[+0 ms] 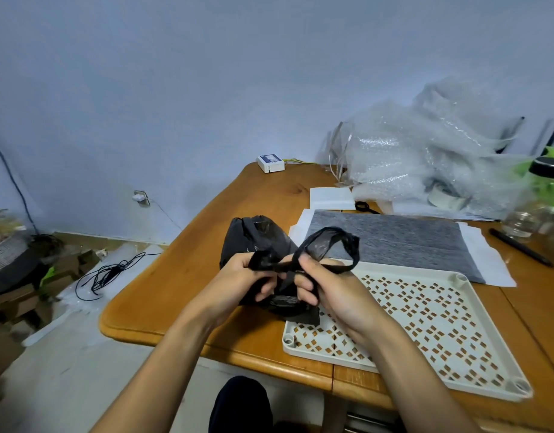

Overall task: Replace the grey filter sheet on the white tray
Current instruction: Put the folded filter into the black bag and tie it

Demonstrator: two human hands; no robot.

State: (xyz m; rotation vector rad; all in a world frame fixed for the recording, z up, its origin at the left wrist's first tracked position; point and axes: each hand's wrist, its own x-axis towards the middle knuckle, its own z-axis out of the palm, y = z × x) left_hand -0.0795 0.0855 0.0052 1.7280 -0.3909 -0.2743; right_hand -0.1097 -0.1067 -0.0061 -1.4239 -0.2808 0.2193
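A white perforated tray (432,314) lies bare on the wooden table, right of centre. Behind it a grey filter sheet (403,242) rests flat on white paper. A black plastic bag (253,242) sits at the tray's left corner, partly over it. My left hand (238,282) grips one twisted handle of the bag. My right hand (335,292) grips the other handle, whose loop (332,242) stands up over the sheet. The two handles cross between my hands. What is inside the bag is hidden.
Crumpled bubble wrap (432,151) fills the table's back right. A black pen (519,245), a glass jar (525,220) and a green item lie at the right edge. A small white box (271,164) sits at the far corner. Black cable (106,273) lies on the floor, left.
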